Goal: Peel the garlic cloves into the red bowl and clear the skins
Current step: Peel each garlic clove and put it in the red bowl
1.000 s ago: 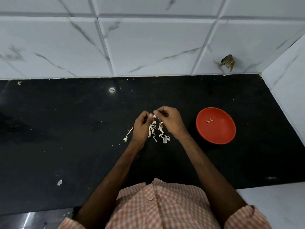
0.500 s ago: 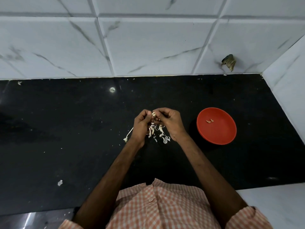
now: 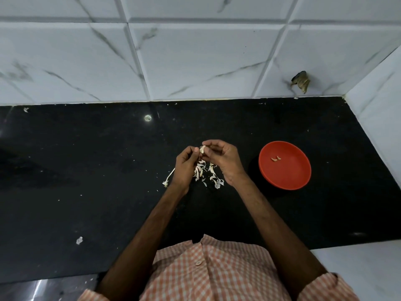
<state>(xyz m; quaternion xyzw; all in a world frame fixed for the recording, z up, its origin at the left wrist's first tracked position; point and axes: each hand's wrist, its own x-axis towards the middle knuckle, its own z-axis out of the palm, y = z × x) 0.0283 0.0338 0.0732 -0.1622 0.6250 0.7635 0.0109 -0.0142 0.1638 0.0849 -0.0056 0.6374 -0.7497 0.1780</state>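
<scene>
Above the middle of the black stone countertop (image 3: 86,161), the left hand (image 3: 184,168) and right hand (image 3: 223,161) both pinch one small pale garlic clove (image 3: 202,149) between curled fingertips. A heap of papery white skins (image 3: 206,173) lies directly beneath them, with a thin dry stalk (image 3: 169,178) just left. The round red plastic bowl (image 3: 290,177) sits unobstructed toward the right edge, holding two peeled cloves (image 3: 275,158). A white scrap (image 3: 79,240) lies near the front-left edge.

Left hand (image 3: 184,168) and right hand (image 3: 224,161) meet — fingers (image 3: 213,144) curled, pinching.
</scene>
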